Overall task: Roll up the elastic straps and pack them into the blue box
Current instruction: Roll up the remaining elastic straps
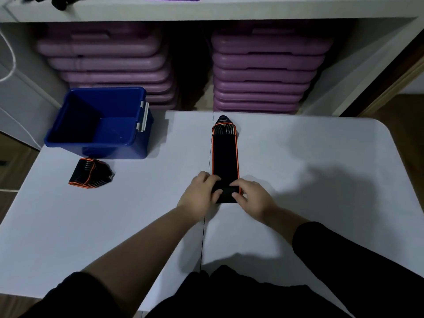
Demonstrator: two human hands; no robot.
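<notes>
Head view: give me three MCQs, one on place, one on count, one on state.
1. Where does the blue box stand?
A) table's far-left corner
B) top shelf
C) table's right edge

2. How many straps lie on the table?
A) one
B) two
C) four

3. What state is the long strap in?
A) fully rolled
B) near end rolled, rest flat
C) lying untouched

Key:
1 A: the box sits at the far-left corner, with the bundled strap just in front of it.
2 B: one is bundled and one is long.
3 B: the left hand and right hand grip a small roll at its near end.
</notes>
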